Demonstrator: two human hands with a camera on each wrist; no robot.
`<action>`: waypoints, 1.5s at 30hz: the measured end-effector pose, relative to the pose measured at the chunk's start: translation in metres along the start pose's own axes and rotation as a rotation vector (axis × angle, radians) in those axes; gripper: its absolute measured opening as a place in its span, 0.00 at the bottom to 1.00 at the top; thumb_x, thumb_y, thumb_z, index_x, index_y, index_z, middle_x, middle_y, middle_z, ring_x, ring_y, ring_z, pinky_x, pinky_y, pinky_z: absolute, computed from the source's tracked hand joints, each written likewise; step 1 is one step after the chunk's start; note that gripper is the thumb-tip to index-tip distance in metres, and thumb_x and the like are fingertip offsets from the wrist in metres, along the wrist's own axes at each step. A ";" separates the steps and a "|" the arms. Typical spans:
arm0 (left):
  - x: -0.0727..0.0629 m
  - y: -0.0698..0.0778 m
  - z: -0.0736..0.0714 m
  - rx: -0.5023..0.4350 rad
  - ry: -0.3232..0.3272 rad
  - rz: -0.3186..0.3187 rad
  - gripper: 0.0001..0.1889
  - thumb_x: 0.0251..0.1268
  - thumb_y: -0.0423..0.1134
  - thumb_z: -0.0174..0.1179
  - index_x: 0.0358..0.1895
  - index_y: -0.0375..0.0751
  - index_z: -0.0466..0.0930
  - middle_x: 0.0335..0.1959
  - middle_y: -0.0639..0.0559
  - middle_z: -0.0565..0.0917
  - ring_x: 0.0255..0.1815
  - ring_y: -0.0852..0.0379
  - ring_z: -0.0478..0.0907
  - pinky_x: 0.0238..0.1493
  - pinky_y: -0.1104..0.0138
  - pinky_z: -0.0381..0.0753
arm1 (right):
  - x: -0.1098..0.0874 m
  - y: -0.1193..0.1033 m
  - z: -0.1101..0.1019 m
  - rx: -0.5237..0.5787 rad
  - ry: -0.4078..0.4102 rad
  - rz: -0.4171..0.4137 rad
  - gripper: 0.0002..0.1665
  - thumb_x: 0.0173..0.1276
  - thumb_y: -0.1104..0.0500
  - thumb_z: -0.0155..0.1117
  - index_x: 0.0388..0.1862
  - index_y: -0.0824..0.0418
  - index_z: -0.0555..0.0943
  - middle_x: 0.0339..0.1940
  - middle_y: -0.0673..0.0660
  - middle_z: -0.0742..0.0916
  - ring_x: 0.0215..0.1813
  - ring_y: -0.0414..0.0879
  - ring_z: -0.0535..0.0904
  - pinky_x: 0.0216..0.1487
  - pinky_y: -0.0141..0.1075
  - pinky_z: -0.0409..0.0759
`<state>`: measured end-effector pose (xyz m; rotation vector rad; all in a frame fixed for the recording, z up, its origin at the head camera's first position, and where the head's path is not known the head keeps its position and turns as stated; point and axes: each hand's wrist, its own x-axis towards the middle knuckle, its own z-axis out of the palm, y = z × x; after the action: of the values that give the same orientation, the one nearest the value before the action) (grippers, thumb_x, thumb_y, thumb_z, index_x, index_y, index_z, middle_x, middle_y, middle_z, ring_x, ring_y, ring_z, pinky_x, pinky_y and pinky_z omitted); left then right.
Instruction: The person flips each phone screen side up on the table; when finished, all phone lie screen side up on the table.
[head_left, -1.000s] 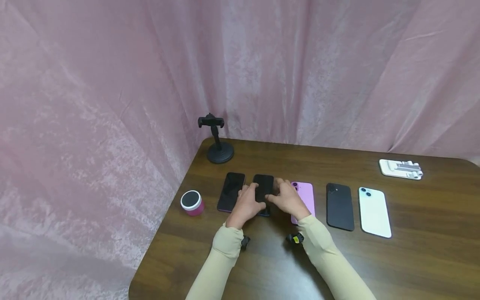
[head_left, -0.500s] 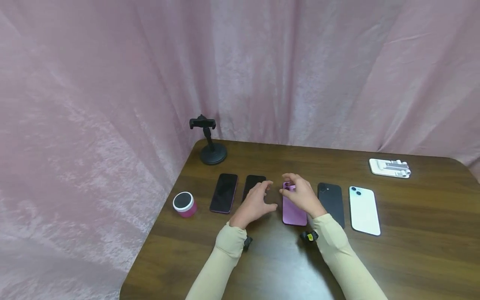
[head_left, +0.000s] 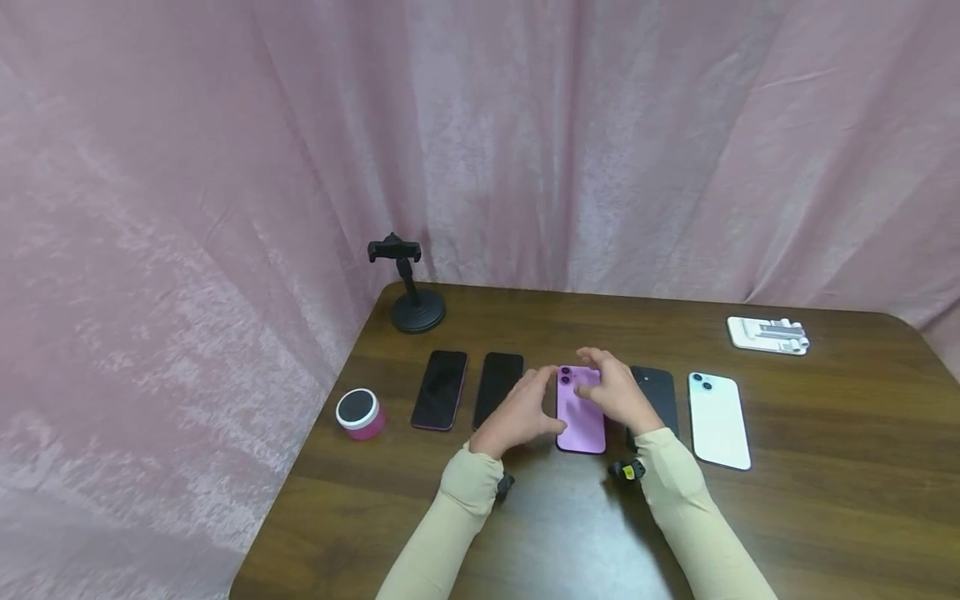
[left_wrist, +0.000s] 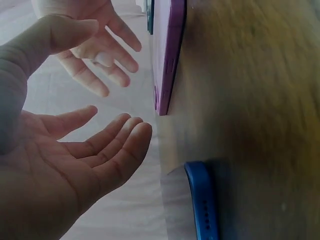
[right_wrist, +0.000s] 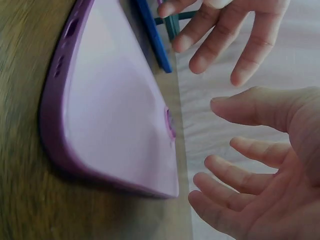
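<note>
A purple phone (head_left: 581,427) lies back-up on the wooden table, its two camera lenses at the upper left. Over its left side hovers my left hand (head_left: 521,412), fingers apart and relaxed. My right hand (head_left: 617,395) is spread above the phone's upper right part, thumb over its back. In the left wrist view, the left hand (left_wrist: 75,170) is raised beside the purple phone (left_wrist: 172,55) and holds nothing. The right wrist view has the right hand (right_wrist: 265,185) with bent, parted fingers, clear of the purple phone (right_wrist: 115,115).
Two dark-screened phones (head_left: 440,390) (head_left: 498,383) lie to the left, a black phone (head_left: 657,392) and a white phone (head_left: 718,421) to the right. A pink jar (head_left: 362,414) and a black phone stand (head_left: 417,310) are farther left. A folded white stand (head_left: 768,335) lies at the back right.
Both hands have left the dark-screened phone and moved right, to above the purple phone. That dark-screened phone stays on the table. The head view has shifted slightly.
</note>
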<state>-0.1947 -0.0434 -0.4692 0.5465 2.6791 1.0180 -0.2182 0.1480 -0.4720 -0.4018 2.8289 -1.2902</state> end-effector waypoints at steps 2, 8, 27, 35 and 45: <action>0.000 0.001 0.002 0.022 -0.015 0.007 0.48 0.53 0.39 0.77 0.76 0.39 0.60 0.65 0.41 0.72 0.60 0.49 0.71 0.58 0.57 0.76 | 0.000 0.003 0.001 -0.013 -0.006 -0.001 0.37 0.58 0.69 0.70 0.68 0.74 0.71 0.63 0.74 0.78 0.64 0.69 0.74 0.61 0.61 0.72; -0.003 0.011 0.009 0.124 -0.081 0.022 0.54 0.46 0.35 0.79 0.78 0.39 0.57 0.67 0.37 0.69 0.61 0.47 0.69 0.59 0.58 0.75 | 0.003 0.007 0.000 -0.038 -0.046 0.029 0.41 0.57 0.68 0.71 0.69 0.76 0.69 0.64 0.75 0.76 0.63 0.69 0.74 0.60 0.60 0.73; -0.002 0.016 0.030 0.300 -0.087 -0.037 0.53 0.43 0.32 0.81 0.76 0.43 0.60 0.66 0.38 0.67 0.61 0.45 0.66 0.56 0.59 0.76 | 0.008 0.014 0.006 -0.209 -0.147 0.012 0.37 0.63 0.61 0.67 0.67 0.79 0.69 0.63 0.78 0.76 0.64 0.73 0.70 0.63 0.62 0.69; -0.001 0.018 0.031 0.280 -0.072 -0.070 0.56 0.40 0.32 0.81 0.78 0.43 0.60 0.66 0.39 0.70 0.61 0.46 0.67 0.55 0.59 0.77 | 0.006 0.016 0.007 -0.198 -0.095 0.027 0.32 0.58 0.65 0.69 0.62 0.76 0.75 0.56 0.74 0.79 0.58 0.69 0.74 0.57 0.59 0.73; -0.005 0.017 0.024 0.274 -0.057 -0.026 0.54 0.38 0.29 0.81 0.76 0.35 0.61 0.63 0.36 0.70 0.61 0.43 0.69 0.56 0.60 0.77 | 0.007 0.012 0.002 0.012 -0.051 0.103 0.35 0.54 0.71 0.67 0.63 0.75 0.73 0.59 0.75 0.79 0.57 0.67 0.76 0.56 0.58 0.75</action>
<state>-0.1778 -0.0197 -0.4751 0.5784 2.7832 0.6203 -0.2274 0.1520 -0.4815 -0.2802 2.7583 -1.2592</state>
